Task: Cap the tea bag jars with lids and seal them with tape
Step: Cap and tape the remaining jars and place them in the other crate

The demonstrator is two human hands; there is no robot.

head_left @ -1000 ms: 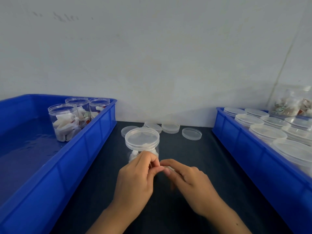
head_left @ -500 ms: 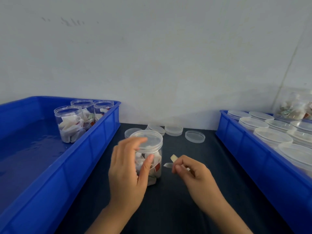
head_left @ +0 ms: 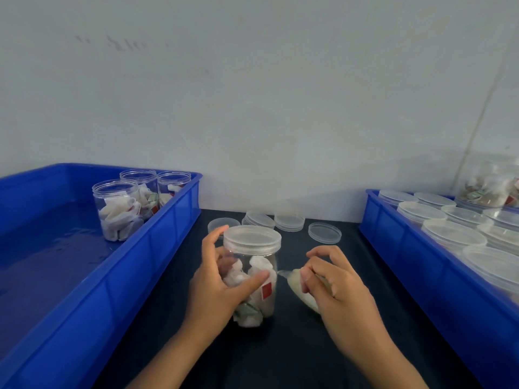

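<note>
A clear jar of tea bags (head_left: pixel 257 293) stands on the dark table with a clear lid (head_left: pixel 252 239) on top. My left hand (head_left: pixel 222 284) grips the jar's body, thumb across its front and fingers round the far side. Just right of the jar, my right hand (head_left: pixel 334 287) pinches a roll of pale tape (head_left: pixel 295 284), and a loose end of tape points toward the jar. Three uncapped tea bag jars (head_left: pixel 120 209) stand in the back right corner of the left blue bin (head_left: pixel 157 248).
Several loose clear lids (head_left: pixel 289 222) lie on the table behind the jar, near the wall. The right blue bin (head_left: pixel 398 248) holds several capped jars (head_left: pixel 449 234). A dark table surface (head_left: pixel 280 355) runs between the two bins.
My left hand has closed round the jar after reaching for it. My right hand has moved up beside the jar with the tape. The camera view has dropped slightly closer.
</note>
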